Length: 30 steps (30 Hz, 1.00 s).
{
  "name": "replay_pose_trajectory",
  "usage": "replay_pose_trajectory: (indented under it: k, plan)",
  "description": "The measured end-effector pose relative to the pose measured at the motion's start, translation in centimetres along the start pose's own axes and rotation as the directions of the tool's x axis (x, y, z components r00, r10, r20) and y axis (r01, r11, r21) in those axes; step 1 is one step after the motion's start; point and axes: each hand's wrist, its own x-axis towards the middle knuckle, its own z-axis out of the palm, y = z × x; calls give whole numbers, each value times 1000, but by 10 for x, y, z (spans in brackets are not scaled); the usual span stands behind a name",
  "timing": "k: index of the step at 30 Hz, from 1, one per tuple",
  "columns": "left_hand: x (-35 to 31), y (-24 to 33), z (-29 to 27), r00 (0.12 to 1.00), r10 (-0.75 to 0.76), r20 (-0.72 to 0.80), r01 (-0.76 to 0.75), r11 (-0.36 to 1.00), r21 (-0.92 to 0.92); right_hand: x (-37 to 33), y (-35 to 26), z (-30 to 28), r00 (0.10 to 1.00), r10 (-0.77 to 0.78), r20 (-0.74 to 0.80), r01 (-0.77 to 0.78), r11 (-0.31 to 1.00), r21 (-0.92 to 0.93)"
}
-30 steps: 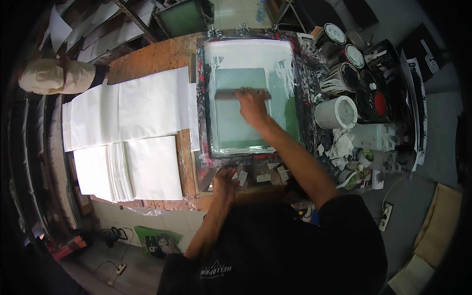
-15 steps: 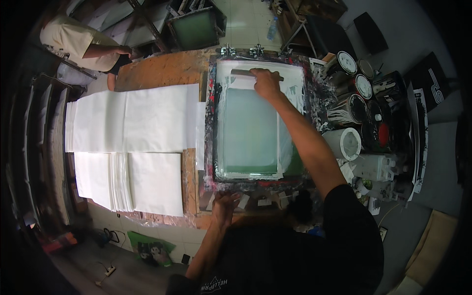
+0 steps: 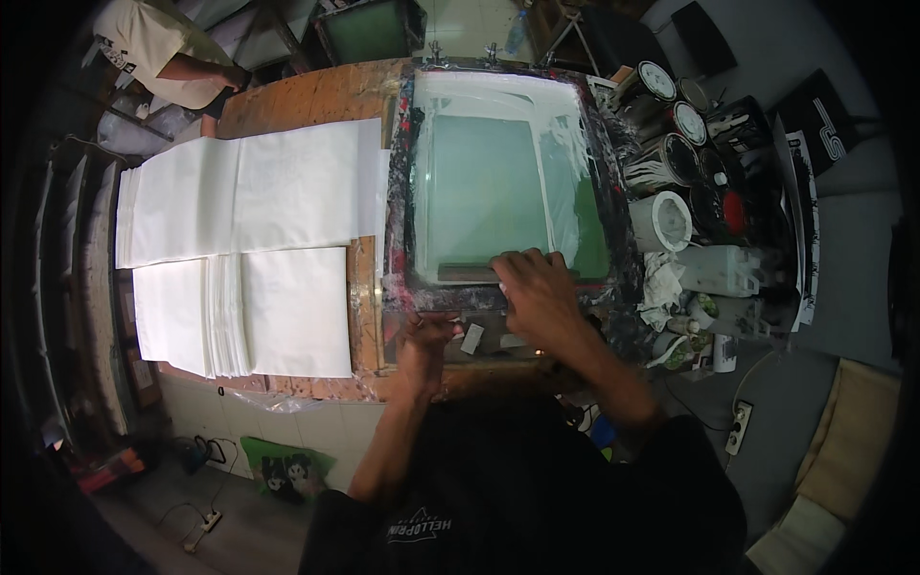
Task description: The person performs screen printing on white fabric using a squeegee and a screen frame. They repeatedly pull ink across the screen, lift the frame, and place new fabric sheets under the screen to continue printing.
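A screen printing frame [image 3: 398,259] with a pale green mesh lies on the wooden table in front of me. White ink coats the mesh's far and right parts. My right hand [image 3: 539,292] grips a squeegee [image 3: 467,272] from above, its bar lying across the near end of the mesh. At the frame's near edge, left of centre, my left hand [image 3: 426,347] is closed with curled fingers against the rim. Its fingertips are partly hidden there.
Stacks of folded white fabric [image 3: 292,192] cover the table's left side. Ink-smeared cans [image 3: 668,158], a white tub [image 3: 661,222] and a plastic jug [image 3: 714,270] crowd the right. Clamps [image 3: 492,53] stand behind the frame. Another person [image 3: 172,57] is at the far left.
My right hand has drawn the squeegee from the far end of the mesh to its near end. My left hand stays at the near edge. The view has shifted slightly.
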Motion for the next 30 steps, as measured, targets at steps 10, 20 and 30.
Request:
replay_pose_trajectory:
  k: [10, 20, 30]
  plan:
    - [-19, 80, 123, 884, 312, 349, -339, 941, 19, 72, -3, -106, 816, -226, -532, 91, 959, -268]
    - [29, -156, 104, 373, -540, 754, -909, -51, 413, 146, -3, -243, 963, 4, -269, -25, 997, -72]
    - [39, -120, 105, 451, -523, 723, -695, 303, 652, 174, -7, -259, 908, -45, -416, 24, 998, -57]
